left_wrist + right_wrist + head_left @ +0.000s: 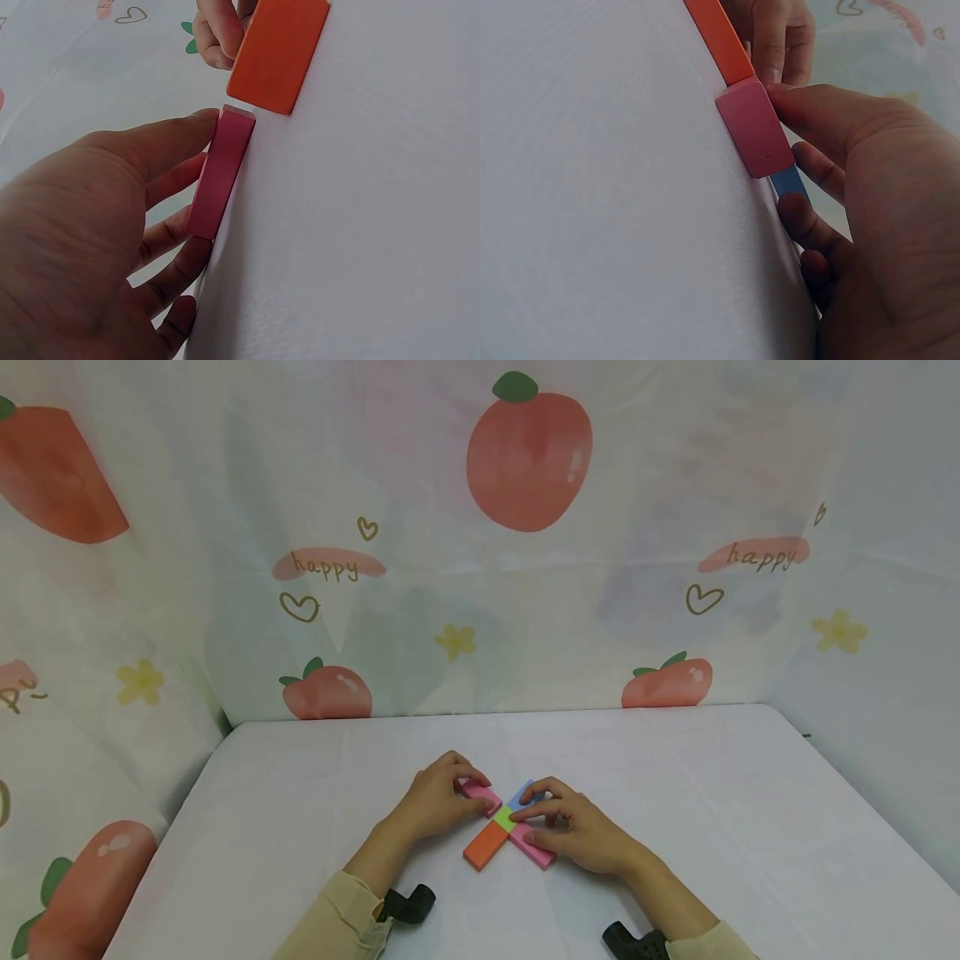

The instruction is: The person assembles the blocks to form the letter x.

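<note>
Several flat coloured blocks lie in a cross on the white table. A small green block [503, 817] is at the centre, an orange block [486, 846] at lower left and a blue block [521, 797] at upper right. My left hand [442, 793] grips a pink block [222, 172] at the cross's upper left, thumb on its near end and fingers along its other side. My right hand [581, 831] rests over the right side, its thumb touching a second pink block [757, 127] at lower right. Its other fingers reach over the green and blue blocks, partly covering them.
The white table [300, 810] runs back to a fabric backdrop [525, 610] printed with fruit, flowers and hearts. Black wrist mounts [408, 904] sit at both cuffs, close over the tabletop.
</note>
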The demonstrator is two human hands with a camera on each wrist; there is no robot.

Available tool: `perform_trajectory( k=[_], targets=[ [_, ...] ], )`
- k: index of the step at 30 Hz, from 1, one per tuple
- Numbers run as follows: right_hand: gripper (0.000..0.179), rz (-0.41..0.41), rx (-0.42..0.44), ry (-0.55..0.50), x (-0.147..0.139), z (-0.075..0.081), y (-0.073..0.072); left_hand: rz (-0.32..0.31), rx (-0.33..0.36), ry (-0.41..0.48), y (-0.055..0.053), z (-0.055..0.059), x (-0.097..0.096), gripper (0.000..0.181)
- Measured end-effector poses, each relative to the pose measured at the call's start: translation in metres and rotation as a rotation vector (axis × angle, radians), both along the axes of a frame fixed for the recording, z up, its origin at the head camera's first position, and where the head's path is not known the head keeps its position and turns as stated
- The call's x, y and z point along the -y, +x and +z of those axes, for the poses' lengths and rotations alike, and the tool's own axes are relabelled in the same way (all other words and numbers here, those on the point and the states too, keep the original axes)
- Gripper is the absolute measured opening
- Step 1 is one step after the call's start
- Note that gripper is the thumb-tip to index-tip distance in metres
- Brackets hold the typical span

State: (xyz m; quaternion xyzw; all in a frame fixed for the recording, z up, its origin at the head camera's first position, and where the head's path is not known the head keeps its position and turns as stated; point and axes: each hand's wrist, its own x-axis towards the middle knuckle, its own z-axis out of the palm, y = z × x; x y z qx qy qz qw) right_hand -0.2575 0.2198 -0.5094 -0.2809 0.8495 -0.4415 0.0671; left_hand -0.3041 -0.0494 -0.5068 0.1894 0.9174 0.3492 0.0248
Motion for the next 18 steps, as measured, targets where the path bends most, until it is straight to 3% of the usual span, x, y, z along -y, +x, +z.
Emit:
perform_trajectory(
  k=[18],
  targets=[
    [0.024,0.002,-0.007,-0.009,0.001,0.0013,0.0003,-0.007,0.012,0.009,0.001,0.0001,-0.001,0.026]
  ],
)
